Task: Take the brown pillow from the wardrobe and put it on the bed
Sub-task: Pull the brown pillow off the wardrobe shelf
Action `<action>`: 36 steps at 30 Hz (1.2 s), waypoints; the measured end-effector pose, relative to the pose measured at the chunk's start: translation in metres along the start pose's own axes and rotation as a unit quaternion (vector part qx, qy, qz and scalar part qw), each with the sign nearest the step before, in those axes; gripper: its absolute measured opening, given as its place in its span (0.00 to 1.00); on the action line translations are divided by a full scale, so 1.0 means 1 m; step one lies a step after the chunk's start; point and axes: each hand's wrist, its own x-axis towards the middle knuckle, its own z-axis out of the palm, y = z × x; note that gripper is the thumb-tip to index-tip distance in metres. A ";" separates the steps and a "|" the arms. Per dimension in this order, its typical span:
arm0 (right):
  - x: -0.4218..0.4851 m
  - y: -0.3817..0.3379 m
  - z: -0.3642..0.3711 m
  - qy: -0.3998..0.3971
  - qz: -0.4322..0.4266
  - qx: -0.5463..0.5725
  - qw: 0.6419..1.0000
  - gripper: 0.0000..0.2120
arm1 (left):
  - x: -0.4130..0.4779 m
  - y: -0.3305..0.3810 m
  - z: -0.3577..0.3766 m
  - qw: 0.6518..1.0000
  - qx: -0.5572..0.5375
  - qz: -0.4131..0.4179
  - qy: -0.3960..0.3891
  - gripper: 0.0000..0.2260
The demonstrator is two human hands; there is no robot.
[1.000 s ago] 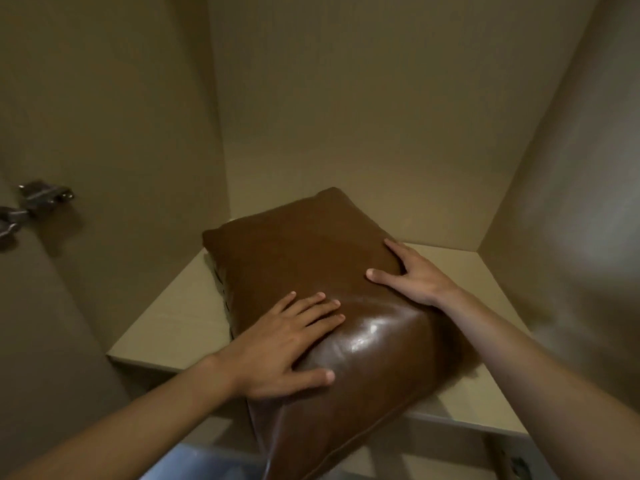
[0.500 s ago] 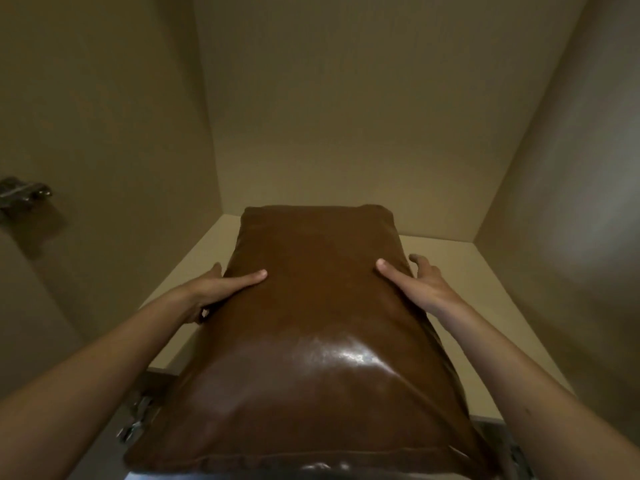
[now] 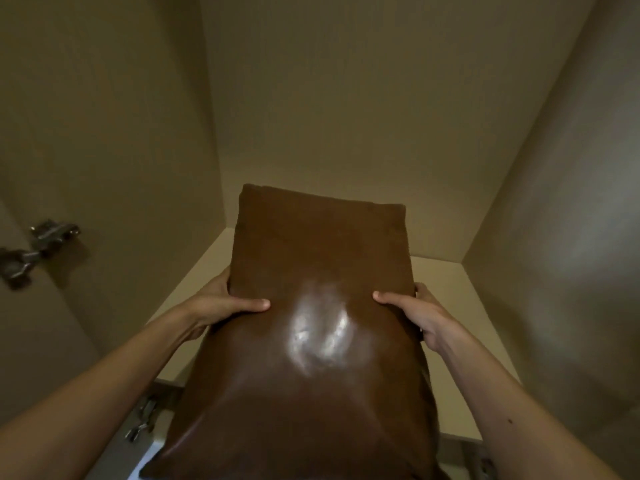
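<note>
The brown pillow is glossy like leather and fills the lower middle of the view, its far end raised above the wardrobe shelf. My left hand grips its left edge, thumb on top and fingers underneath. My right hand grips the right edge the same way. The near end of the pillow hangs past the shelf's front edge towards me. The bed is out of sight.
Beige wardrobe walls close in on the left, at the back and on the right. A metal door hinge sits on the left wall, and another hinge shows below the shelf's front edge.
Both hands have gone from lying on the pillow to gripping its two sides. The pillow has turned lengthwise, tilted up and come out towards me.
</note>
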 end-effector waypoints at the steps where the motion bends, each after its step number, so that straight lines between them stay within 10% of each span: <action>1: -0.009 -0.009 -0.003 0.005 -0.009 0.009 1.000 0.43 | -0.008 0.012 -0.002 1.000 0.000 0.022 0.014 0.55; 20: -0.272 -0.273 -0.055 0.071 -0.100 0.086 0.989 0.42 | -0.221 0.321 -0.069 0.973 -0.040 -0.014 0.229 0.62; 36: -0.464 -0.294 -0.062 0.004 -0.173 0.107 0.979 0.41 | -0.483 0.396 -0.056 0.923 -0.023 0.028 0.384 0.46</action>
